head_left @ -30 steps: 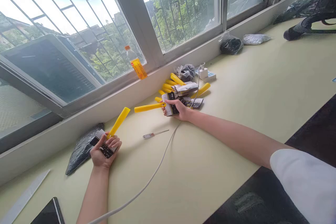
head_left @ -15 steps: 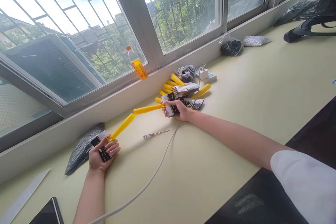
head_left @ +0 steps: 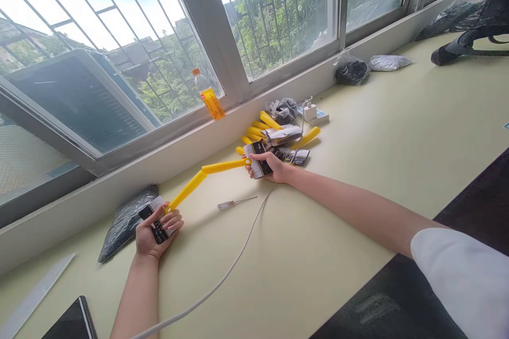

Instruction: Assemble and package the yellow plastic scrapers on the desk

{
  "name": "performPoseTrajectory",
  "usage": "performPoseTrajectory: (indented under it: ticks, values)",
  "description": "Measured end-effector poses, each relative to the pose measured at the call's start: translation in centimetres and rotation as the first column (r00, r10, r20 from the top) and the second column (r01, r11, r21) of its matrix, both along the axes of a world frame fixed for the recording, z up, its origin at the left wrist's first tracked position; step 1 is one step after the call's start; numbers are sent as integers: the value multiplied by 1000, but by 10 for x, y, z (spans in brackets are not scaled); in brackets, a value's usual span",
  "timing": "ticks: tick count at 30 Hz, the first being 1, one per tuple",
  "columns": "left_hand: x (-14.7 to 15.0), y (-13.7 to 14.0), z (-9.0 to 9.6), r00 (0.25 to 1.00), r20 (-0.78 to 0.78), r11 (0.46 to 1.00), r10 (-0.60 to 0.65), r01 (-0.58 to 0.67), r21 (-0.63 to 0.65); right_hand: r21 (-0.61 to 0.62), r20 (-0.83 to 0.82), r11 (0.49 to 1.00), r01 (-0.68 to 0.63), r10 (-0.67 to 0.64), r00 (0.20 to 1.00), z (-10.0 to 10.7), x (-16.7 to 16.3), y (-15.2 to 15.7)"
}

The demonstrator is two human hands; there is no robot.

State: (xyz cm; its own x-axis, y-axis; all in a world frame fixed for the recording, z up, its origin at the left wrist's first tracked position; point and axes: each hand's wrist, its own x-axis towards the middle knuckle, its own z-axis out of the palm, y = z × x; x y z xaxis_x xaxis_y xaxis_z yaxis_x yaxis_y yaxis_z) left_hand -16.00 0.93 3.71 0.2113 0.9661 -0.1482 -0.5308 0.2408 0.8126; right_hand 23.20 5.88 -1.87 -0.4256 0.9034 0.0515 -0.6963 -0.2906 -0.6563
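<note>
My left hand (head_left: 147, 235) is closed on a yellow stick (head_left: 186, 190) with a black-and-white printed card (head_left: 158, 229) at its lower end. Further right, my right hand (head_left: 277, 166) grips the card end of a similar yellow stick (head_left: 225, 166); its printed card (head_left: 257, 159) shows by the thumb. The free ends of both sticks meet in the air, seemingly touching, at a shallow angle. Behind my right hand lies a pile of more yellow sticks (head_left: 308, 138) with cards (head_left: 283, 135). A screwdriver (head_left: 227, 204) with a clear handle rests on the table between the hands.
A pale cable (head_left: 238, 258) crosses the table to a white charger on a power strip (head_left: 320, 117). A dark plastic bag (head_left: 127, 225) lies behind my left hand. An orange-capped bottle (head_left: 212, 103) stands by the window; a black device (head_left: 73, 323) is at lower left.
The free ends of the two sticks have come together from a small gap. My left hand has shifted slightly up and right; my right hand has barely moved.
</note>
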Motion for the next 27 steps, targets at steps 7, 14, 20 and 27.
performPoseTrajectory:
  ticks: [7,14,20,27]
  values:
    - [2,-2,1,1000,10,1000,3,-3,-22,-2,35,1000,12,-12,999,3,-1,-3]
    - [8,-1,1,1000,-17,998,11,-12,-62,-48,190,997,65,-55,980,13,-3,-12]
    - [12,4,-2,996,-65,996,63,-67,-64,-50,253,996,74,-59,966,13,-5,-12]
    - [11,7,-5,993,-55,990,108,-112,-82,16,260,997,72,-74,963,7,-8,-7]
